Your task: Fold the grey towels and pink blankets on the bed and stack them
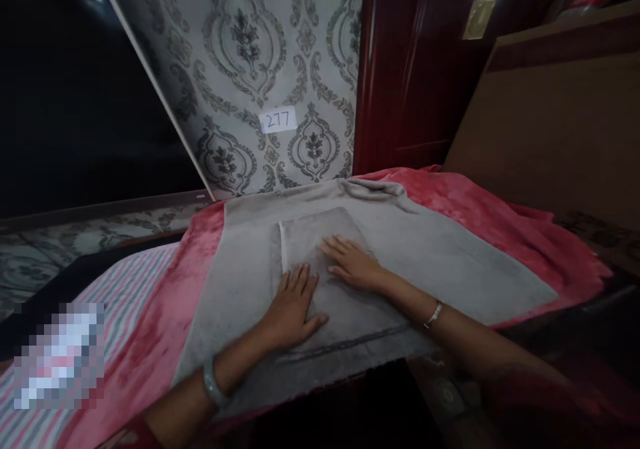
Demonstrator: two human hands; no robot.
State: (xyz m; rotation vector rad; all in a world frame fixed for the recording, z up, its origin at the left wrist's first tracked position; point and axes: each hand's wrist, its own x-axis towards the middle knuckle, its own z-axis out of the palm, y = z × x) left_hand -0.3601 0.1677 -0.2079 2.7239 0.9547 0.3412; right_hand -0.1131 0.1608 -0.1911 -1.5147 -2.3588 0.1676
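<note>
A folded grey cloth (315, 225) lies flat in front of me, its left edge marked by a pale strip. My left hand (295, 309) rests on its lower left part, palm down with the fingers stretched out. On its right side lies my right hand (353, 262), also flat, fingers spread and slightly blurred. Neither hand grips anything. Beneath the folded piece spreads a larger grey cloth (235, 262), with a bunched fold near its far edge. What kind of cloth the folded piece is, I cannot tell.
Pink plush fabric (480, 212) lies under the grey cloth and shows on both sides. Striped fabric (125, 282) is at the left. A dark screen (90, 95) stands at the left, a large cardboard box (565, 122) at the right. A paper label (278, 120) reads 277.
</note>
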